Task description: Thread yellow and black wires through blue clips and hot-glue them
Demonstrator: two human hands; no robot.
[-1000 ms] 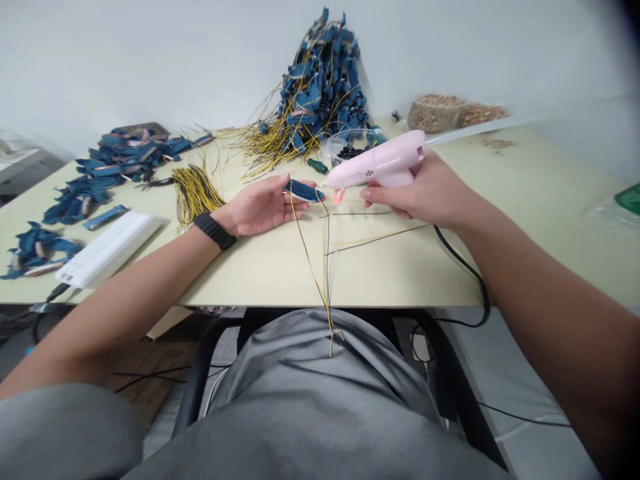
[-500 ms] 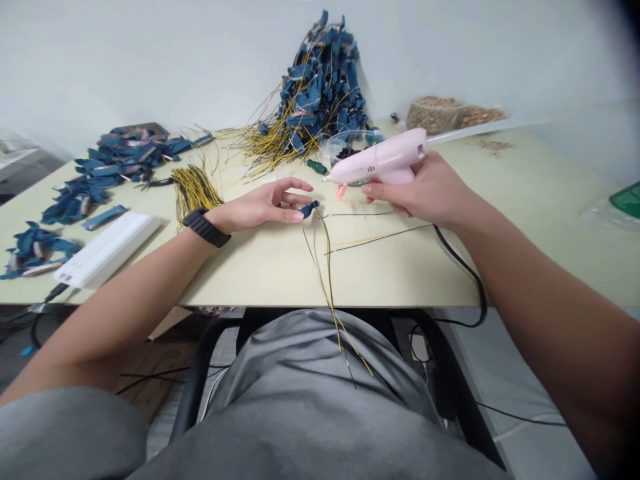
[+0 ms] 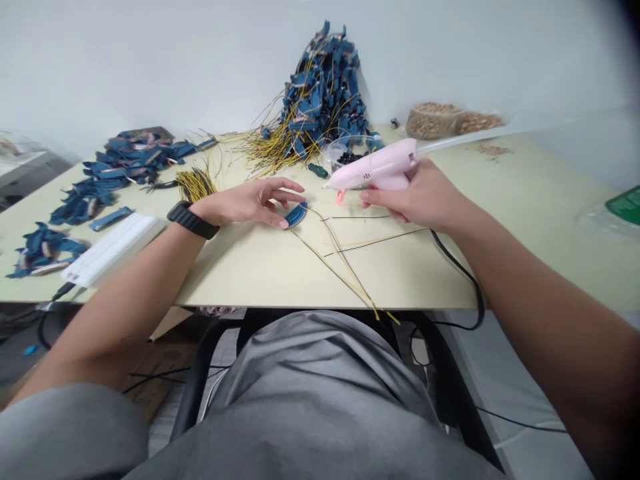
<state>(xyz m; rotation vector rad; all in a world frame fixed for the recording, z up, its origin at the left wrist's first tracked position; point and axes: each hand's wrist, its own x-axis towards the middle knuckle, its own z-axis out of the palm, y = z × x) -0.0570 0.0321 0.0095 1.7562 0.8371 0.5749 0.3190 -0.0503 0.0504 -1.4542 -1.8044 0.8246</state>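
Between the thumb and fingers of my left hand point(image 3: 267, 203) is a small blue curved piece point(image 3: 296, 215), its flat side turned up. Thin yellow and black wires point(image 3: 340, 250) trail from it toward the table's front edge. My right hand point(image 3: 415, 193) is wrapped around the handle of a pink hot glue gun point(image 3: 375, 167). A clear glue stick point(image 3: 465, 138) sticks out of the gun's back, and its nozzle points left, a short way from the blue piece and apart from it.
A tall heap of blue wired pieces point(image 3: 325, 87) stands at the back. More blue pieces point(image 3: 125, 157) lie on the left, near a wire bundle point(image 3: 196, 183) and a white box point(image 3: 117, 247). Pliers point(image 3: 165, 185), a green-handled tool point(image 3: 318, 171) and a clear tub point(image 3: 345, 150) are also about.
My left hand has shifted slightly left and turned the blue piece so its flat face shows. Its wires have swung right, off my lap. The glue gun stays nearly in place.
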